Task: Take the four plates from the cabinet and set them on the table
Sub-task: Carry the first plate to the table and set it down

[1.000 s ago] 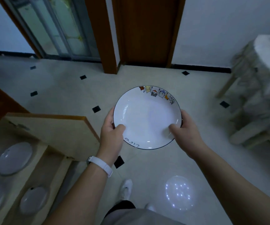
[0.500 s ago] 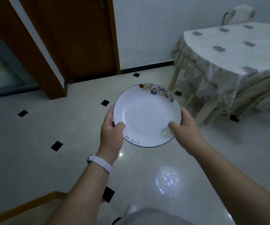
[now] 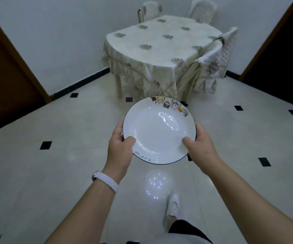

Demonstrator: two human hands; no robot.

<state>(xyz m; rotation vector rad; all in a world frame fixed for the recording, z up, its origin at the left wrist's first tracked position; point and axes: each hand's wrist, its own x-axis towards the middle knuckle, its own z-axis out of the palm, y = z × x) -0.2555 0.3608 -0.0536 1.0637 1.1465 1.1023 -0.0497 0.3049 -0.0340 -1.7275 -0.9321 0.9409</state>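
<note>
The pale tiled floor (image 3: 54, 164), dotted with small black squares, fills most of the view. One table (image 3: 159, 43) under a cream flowered cloth stands ahead in the corner, with three covered chairs (image 3: 228, 43) around it. Half a second ago it sat off to the right; now it is straight in front. One plate (image 3: 158, 131) is held over the floor, well short of the table. It is round, white and shallow with a thin dark rim, a row of small coloured figures on its far edge and dark lettering on its near edge. The left hand (image 3: 120, 148) and right hand (image 3: 202, 147) each clamp a side, thumb on top and fingers beneath, as before. One white wristband (image 3: 107, 182) circles the left wrist.
</note>
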